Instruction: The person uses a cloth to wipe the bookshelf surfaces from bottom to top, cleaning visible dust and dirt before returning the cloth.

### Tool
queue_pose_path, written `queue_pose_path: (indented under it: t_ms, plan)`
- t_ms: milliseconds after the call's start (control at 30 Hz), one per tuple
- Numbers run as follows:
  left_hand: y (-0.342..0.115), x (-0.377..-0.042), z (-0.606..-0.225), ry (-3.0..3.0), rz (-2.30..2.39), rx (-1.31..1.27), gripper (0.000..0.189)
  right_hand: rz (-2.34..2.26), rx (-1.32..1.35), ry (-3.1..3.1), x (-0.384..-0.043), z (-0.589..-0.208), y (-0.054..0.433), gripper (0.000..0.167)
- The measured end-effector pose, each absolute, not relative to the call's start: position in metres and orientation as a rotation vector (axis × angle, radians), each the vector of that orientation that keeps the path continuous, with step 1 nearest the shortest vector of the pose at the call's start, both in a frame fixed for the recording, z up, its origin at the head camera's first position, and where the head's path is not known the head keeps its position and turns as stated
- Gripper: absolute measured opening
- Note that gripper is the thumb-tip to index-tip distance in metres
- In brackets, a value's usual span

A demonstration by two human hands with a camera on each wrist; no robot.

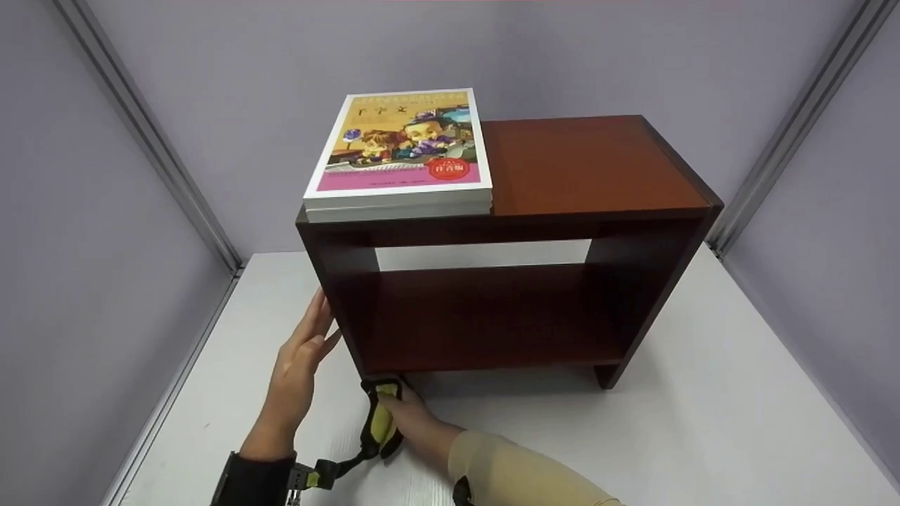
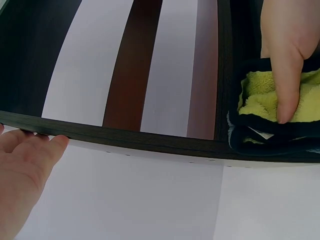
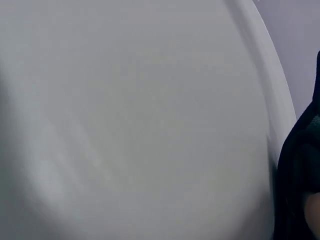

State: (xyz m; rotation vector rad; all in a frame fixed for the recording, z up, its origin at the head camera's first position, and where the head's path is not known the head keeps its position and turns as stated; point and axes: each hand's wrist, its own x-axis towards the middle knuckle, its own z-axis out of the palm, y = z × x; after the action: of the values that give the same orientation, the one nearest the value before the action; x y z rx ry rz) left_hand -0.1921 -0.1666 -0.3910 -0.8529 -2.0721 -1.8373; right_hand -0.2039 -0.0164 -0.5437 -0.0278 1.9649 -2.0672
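A dark reddish-brown wooden shelf unit (image 1: 562, 165) stands on the white table. My left hand (image 1: 292, 372) rests its extended fingers against the outer face of the left side panel. Low at that panel's front edge, my right hand (image 1: 425, 425) grips a folded yellow-green cloth (image 1: 382, 418) with a dark border. In the left wrist view, the right thumb (image 2: 287, 92) presses on the fuzzy cloth (image 2: 257, 95) at the panel's lower end. Only the cloth's dark border (image 3: 295, 170) and a bit of skin show in the right wrist view.
Thick books (image 1: 401, 205) with a colourful cover lie stacked on the left half of the shelf's top. A dark strap (image 1: 348, 465) hangs near the left wrist. Pale partition walls (image 1: 126, 232) enclose the white table (image 1: 710, 400) at the back and sides.
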Motion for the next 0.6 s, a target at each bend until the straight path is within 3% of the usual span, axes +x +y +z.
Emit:
queue_pose_path:
  t_ms: [167, 433, 600]
  plan:
    - [-0.166, -0.193, -0.391, -2.045, -1.825, -0.886, 0.049, -2.149, 0.047, 1.855, -0.206, -0.545, -0.02, 0.054]
    - [-0.167, -0.193, -0.391, -2.049, -1.836, -0.904, 0.05, -2.184, 0.094, 1.809, -0.216, -0.547, -0.02, 0.029]
    - [-0.167, -0.192, -0.392, -2.05, -1.835, -0.885, 0.05, -2.141, 0.117, 1.786, -0.225, -0.549, -0.016, 0.037]
